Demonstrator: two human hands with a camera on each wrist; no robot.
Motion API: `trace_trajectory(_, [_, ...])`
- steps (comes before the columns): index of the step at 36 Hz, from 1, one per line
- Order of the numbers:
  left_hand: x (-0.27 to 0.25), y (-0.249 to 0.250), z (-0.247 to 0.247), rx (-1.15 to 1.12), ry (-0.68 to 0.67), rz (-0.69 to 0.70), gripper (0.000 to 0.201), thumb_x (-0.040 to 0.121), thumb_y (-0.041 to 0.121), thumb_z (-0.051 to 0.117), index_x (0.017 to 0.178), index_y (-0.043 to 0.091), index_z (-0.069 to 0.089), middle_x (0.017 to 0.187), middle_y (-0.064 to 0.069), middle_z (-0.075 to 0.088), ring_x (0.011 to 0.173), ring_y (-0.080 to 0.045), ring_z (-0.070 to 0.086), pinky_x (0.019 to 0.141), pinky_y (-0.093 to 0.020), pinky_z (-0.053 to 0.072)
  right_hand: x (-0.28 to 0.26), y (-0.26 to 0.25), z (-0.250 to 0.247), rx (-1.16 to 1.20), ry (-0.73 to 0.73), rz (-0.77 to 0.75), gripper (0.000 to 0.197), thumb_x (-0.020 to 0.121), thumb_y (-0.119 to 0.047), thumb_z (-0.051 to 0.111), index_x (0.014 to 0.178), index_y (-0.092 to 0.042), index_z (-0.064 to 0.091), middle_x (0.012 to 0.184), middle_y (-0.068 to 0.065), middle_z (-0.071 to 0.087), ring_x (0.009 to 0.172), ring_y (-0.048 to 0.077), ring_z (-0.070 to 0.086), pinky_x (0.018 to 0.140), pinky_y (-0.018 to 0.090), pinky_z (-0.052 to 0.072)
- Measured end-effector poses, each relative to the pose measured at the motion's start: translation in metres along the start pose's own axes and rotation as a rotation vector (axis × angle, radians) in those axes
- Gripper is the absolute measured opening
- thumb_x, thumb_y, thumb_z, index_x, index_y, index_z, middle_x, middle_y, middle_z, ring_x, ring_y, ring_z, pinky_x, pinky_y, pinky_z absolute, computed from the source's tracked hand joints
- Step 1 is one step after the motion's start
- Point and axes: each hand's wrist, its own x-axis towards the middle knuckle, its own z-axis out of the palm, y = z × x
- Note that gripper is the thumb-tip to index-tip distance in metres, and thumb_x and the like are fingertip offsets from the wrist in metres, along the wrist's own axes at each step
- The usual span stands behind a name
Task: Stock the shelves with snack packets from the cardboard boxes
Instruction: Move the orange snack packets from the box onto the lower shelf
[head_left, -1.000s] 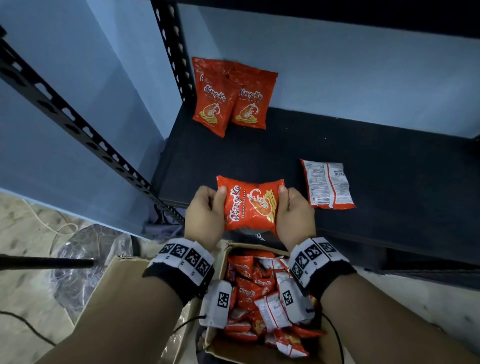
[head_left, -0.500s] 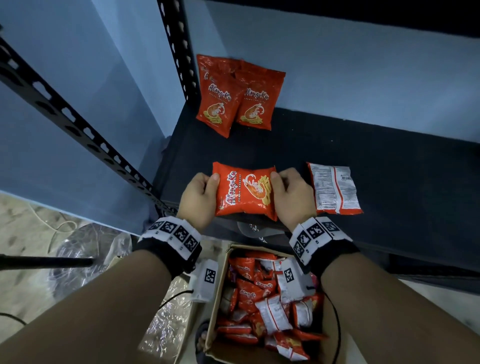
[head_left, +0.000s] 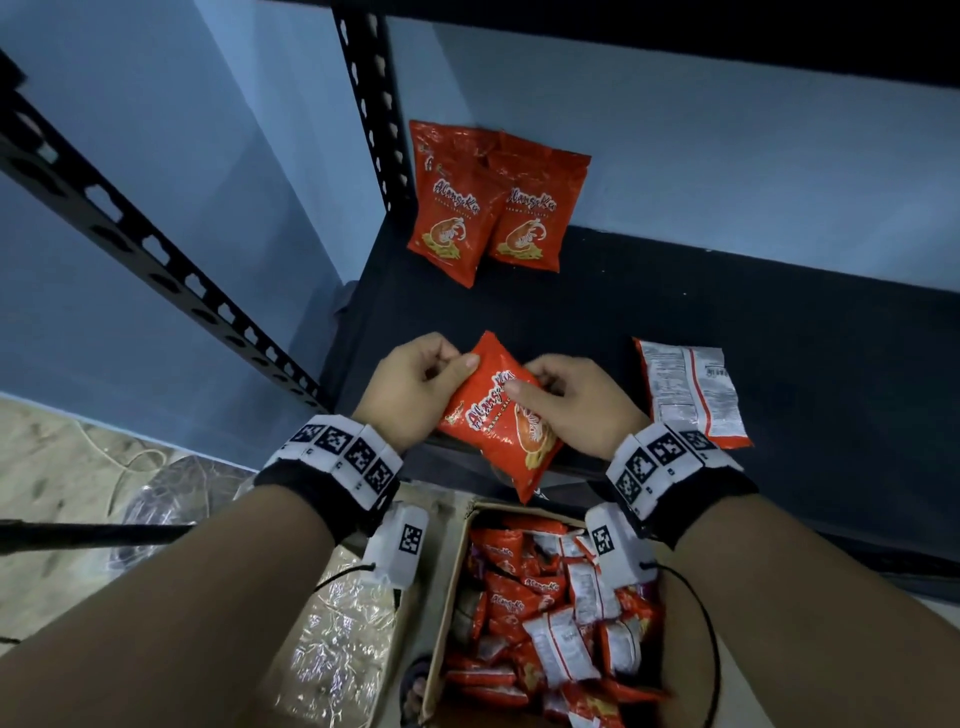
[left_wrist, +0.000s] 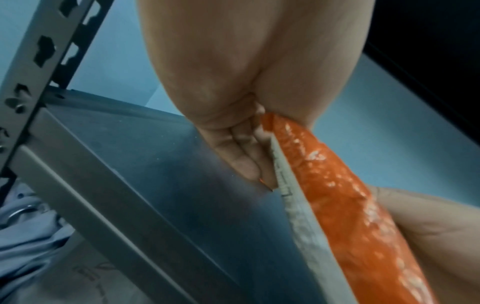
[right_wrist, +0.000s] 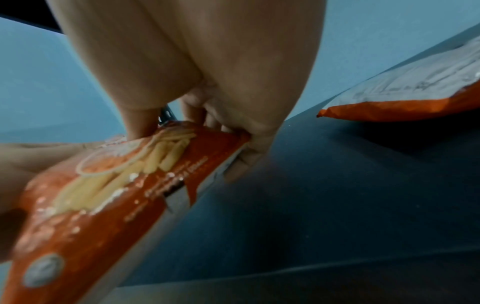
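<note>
Both hands hold one orange snack packet (head_left: 496, 415) over the front edge of the black shelf (head_left: 675, 322): the left hand (head_left: 415, 395) pinches its upper left edge between thumb and fingers, and the right hand (head_left: 576, 405) pinches the upper right side, thumb across the printed face. A second ago the packet lay level between the hands, held by its two short ends with the logo running sideways; half a second ago it had been carried forward over the shelf, still level. Now it is turned, and both grips have shifted toward its top end. This reads as the person swinging it upright to match the two standing packets (head_left: 493, 202) that lean on the back wall at the shelf's left rear. Its long axis now runs diagonally, top corner pointing up and away toward the back of the shelf, bottom corner hanging down toward the open cardboard box (head_left: 452, 582) of packets below. Printed face is up. A face-down packet (head_left: 691, 389) lies flat just right of the right hand.
</note>
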Motion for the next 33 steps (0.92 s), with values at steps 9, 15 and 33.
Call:
trace_trajectory(9, [0.037,-0.01,-0.004,0.088,0.107,-0.101,0.033,0.097,0.053,0.056,0.085,0.026,0.07,0.081,0.006,0.073,0.083,-0.013,0.07,0.082,-0.038,0.056,0.03,0.012,-0.026,-0.039,0.315,0.088,0.03,0.095,-0.051,0.063,0.091,-0.021,0.065,0.084,-0.009,0.071,0.076,0.004,0.068,0.069,0.024,0.052])
trace_trajectory(15, [0.077,-0.011,-0.002,0.457,0.025,0.006,0.026,0.1,0.043,0.057,0.119,0.032,0.069,0.122,-0.004,0.053,0.119,-0.019,0.051,0.096,-0.024,0.033,0.051,0.026,-0.028,-0.15,0.386,0.215,0.04,0.097,-0.055,0.056,0.101,-0.016,0.064,0.082,-0.01,0.061,0.081,0.015,0.061,0.068,0.028,0.044])
trace_trajectory(33, [0.138,0.008,0.01,0.732,-0.124,-0.085,0.071,0.097,0.057,0.054,0.159,0.033,0.027,0.16,-0.012,0.022,0.145,-0.039,0.026,0.119,-0.049,0.027,0.051,0.035,-0.021,-0.019,0.441,0.246,0.04,0.097,-0.057,0.055,0.104,-0.018,0.062,0.091,-0.005,0.067,0.083,0.01,0.064,0.062,0.024,0.043])
